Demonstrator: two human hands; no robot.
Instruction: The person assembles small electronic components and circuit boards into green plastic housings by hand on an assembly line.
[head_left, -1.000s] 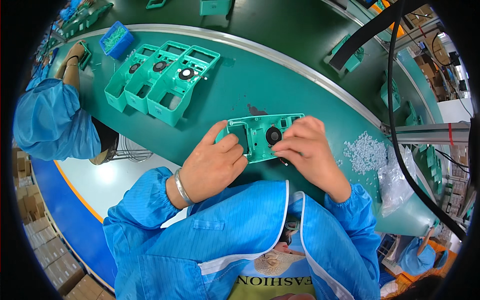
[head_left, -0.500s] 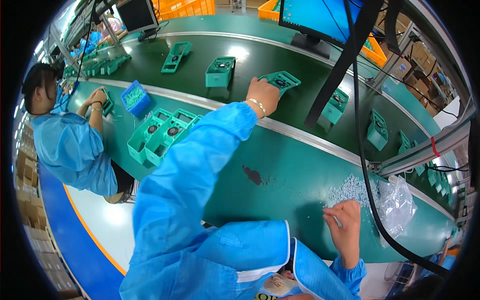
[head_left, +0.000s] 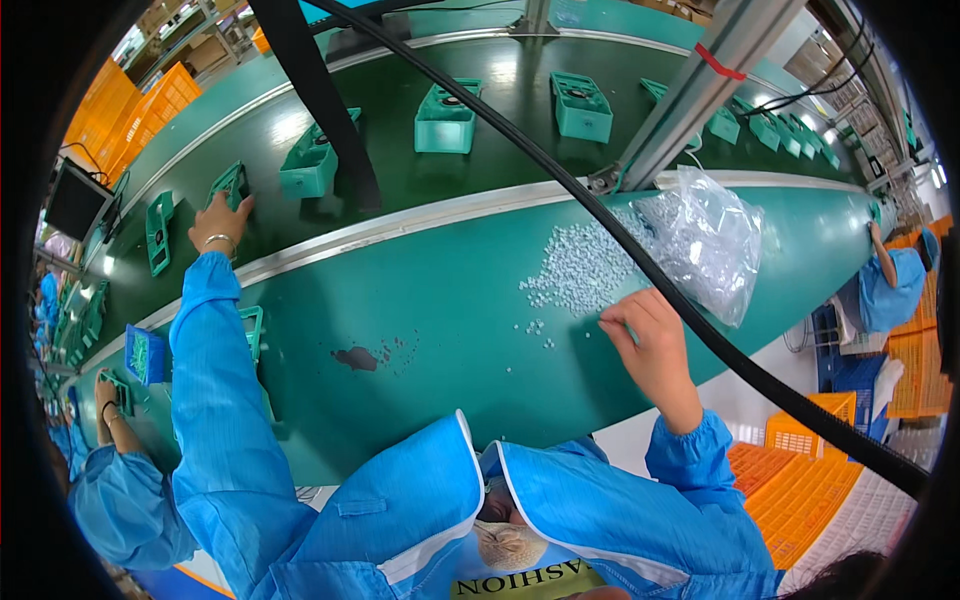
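Observation:
My left hand (head_left: 220, 226) is stretched far out over the dark conveyor belt (head_left: 400, 180). Its fingers are closed on the near end of a flat green plastic frame (head_left: 232, 184) that lies on the belt. My right hand (head_left: 652, 342) rests on the green table (head_left: 450, 330) at the near edge of a scattered pile of small white pieces (head_left: 580, 268). Its fingertips are pinched together there; whether a piece sits between them is too small to tell. A clear plastic bag (head_left: 705, 235) lies just beyond that pile.
Several green housings (head_left: 446, 120) ride the belt. A black cable (head_left: 700, 320) and a metal post (head_left: 690, 95) cross above the table. A dark stain (head_left: 356, 358) marks the table. A blue tray (head_left: 145, 352) and a co-worker's arm (head_left: 110, 410) are at left; orange crates (head_left: 800, 470) stand at right.
My left arm has swung left and set the green frame down on the belt. My right hand has moved up to the pile of white pieces. The view has turned right.

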